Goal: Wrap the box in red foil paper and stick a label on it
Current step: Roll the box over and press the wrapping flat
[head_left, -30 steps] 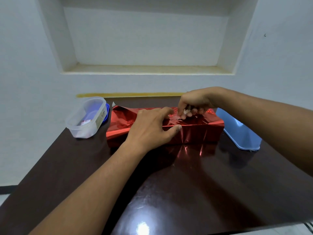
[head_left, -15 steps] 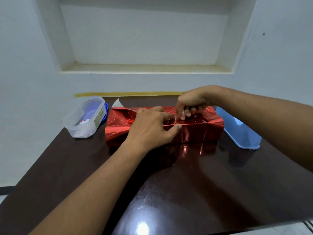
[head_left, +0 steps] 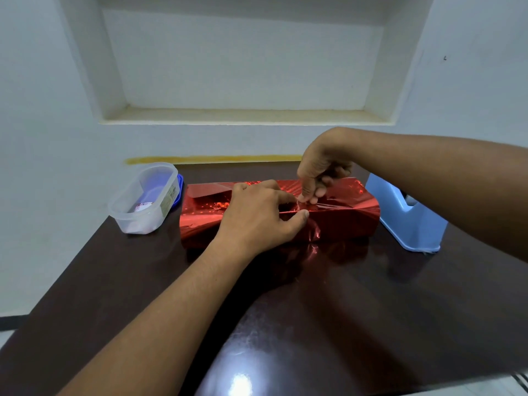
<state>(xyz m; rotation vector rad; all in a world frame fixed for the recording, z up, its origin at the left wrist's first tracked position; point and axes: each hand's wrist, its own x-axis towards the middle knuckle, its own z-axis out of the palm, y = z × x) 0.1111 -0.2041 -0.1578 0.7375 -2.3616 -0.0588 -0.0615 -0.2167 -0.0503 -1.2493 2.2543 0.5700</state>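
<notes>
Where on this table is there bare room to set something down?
The widest free patch is the near table, bordered by the left forearm, the red box and the blue tape dispenser. A bare strip lies in front of the plastic container. Crowded: the far middle, where the left hand presses the box and the right hand pinches tape.

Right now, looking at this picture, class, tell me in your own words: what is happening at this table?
A person is finishing a long box covered in shiny red foil paper on a dark glossy wooden table. The left hand presses the foil flat on top, while the right hand pinches what looks like a strip of clear tape at the seam. A light blue plastic tape dispenser stands to the right, a clear plastic tub to the left. No label shows yet.
</notes>
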